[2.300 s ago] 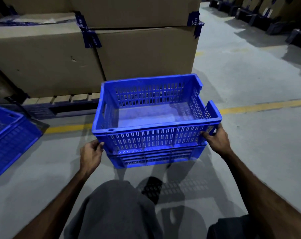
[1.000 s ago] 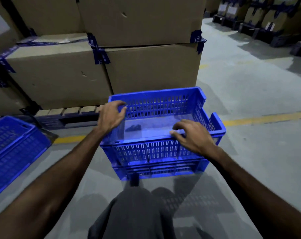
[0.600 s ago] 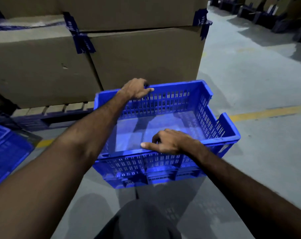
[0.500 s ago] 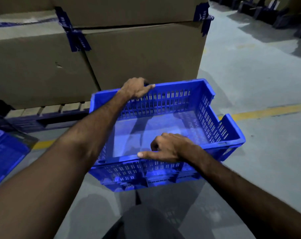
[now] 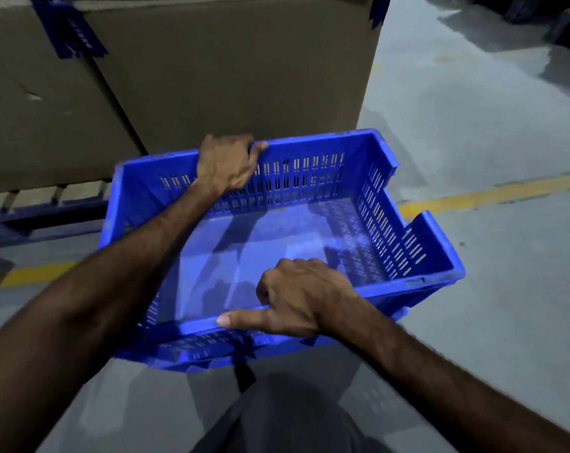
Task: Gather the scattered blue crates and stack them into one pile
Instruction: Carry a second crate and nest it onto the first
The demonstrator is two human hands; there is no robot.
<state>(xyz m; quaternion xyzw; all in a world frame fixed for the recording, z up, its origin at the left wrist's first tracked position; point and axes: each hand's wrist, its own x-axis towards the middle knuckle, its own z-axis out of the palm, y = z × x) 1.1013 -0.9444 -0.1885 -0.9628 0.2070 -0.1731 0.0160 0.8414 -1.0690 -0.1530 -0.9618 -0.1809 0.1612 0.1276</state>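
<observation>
We are counting two blue crates: the top crate nesting on a lower crate, over the concrete floor; left hand fingers curling over the far rim; right hand closing on the near rim, forefinger lying along it; two cardboard boxes behind; tape lettering unreadable.
</observation>
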